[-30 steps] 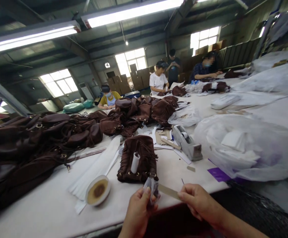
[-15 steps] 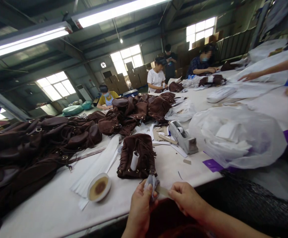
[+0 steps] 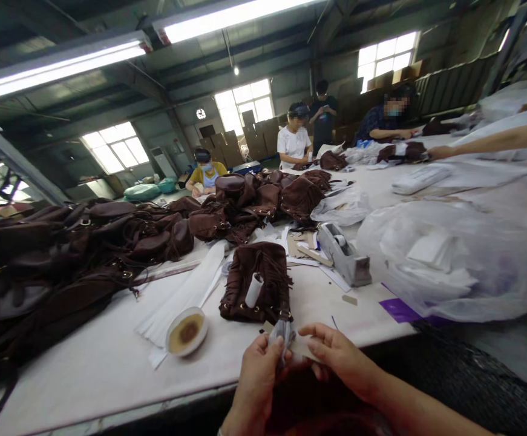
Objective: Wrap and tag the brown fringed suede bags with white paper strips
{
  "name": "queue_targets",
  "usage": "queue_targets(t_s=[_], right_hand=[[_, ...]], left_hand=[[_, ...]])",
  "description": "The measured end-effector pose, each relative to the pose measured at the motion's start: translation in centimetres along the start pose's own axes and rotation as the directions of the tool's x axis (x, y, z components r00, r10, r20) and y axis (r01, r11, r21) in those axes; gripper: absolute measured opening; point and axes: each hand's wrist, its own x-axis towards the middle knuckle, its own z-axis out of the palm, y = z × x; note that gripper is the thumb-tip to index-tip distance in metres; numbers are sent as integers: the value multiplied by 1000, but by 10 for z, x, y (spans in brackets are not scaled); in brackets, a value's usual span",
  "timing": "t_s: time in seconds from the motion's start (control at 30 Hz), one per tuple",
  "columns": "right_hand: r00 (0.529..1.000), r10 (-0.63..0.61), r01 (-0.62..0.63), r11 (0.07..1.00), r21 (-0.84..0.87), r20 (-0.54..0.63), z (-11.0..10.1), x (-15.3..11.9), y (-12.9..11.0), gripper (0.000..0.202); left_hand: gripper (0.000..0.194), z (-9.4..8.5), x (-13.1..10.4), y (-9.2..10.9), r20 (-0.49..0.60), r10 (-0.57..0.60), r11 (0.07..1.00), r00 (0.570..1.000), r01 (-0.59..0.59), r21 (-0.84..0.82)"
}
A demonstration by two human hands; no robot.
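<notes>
Low in the head view, both hands met just off the near edge of the table (image 3: 109, 375). Left hand (image 3: 256, 378) had its grip closed on a small grey wad (image 3: 282, 333), fingers curled about it. Right hand (image 3: 336, 360) pinched a tan strip (image 3: 300, 345) that touched the wad. Just beyond the wad lay a brown fringed bag (image 3: 258, 281) with a white roll (image 3: 254, 289) on it. Left of the bag sat a tape reel (image 3: 186, 332); right of it, a dispenser (image 3: 345, 254) and a plastic sack (image 3: 454, 260).
</notes>
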Motion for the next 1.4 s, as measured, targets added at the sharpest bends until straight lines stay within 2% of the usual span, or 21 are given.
queue_targets(t_s=[0.07,0.13,0.2,0.27,0.37,0.43,0.53,0.63,0.77,0.9,1.03,1.13,1.2,1.3,1.4], right_hand=[[992,-65,72,995,-71,106,-8,-9,-12,57],[977,-158,194,941,-278,146,-11,-12,-24,44],[946,-284,322,791,-520,153,-10,-8,-34,21],[899,-389,417,626,-659,199,-7,4,-41,19],[826,-461,533,448,-718,325,-1,27,-48,19],[789,-461,589,377,-715,407,2,43,-53,17],[785,-374,618,423,-663,494,7,58,-58,19],[808,-313,586,515,-625,499,14,63,-59,23],[853,-371,521,563,-641,368,22,59,-52,27],[859,-430,498,575,-649,279,25,55,-42,21],[871,-447,463,602,-651,206,26,56,-36,15],[905,-392,399,641,-656,167,28,56,-37,14],[921,-335,378,648,-661,199,30,55,-43,16],[912,-256,409,624,-666,321,31,53,-58,24],[900,-252,435,547,-715,355,29,52,-74,17]], left_hand=[[49,-2,3,-1,11,24,999,1000,-25,38],[45,-2,6,-4,28,57,995,998,-59,83],[41,-2,8,-6,40,98,985,994,-102,137],[36,-3,9,-7,47,164,959,985,-171,226],[23,-4,5,-4,81,274,876,958,-283,390],[16,-6,-2,1,125,333,807,935,-351,474],[13,-10,-11,6,174,387,719,906,-414,559],[12,-16,-16,6,189,402,676,896,-430,599],[15,-22,-19,1,212,434,666,876,-470,580],[18,-22,-21,0,249,430,673,868,-492,552],[22,-19,-18,-1,186,414,713,891,-445,542],[23,-18,-14,-3,151,422,727,894,-433,533],[22,-19,-12,-5,142,432,717,891,-435,545],[23,-19,-11,-7,120,429,723,895,-420,549],[27,-20,-10,-7,101,430,719,897,-408,562]])
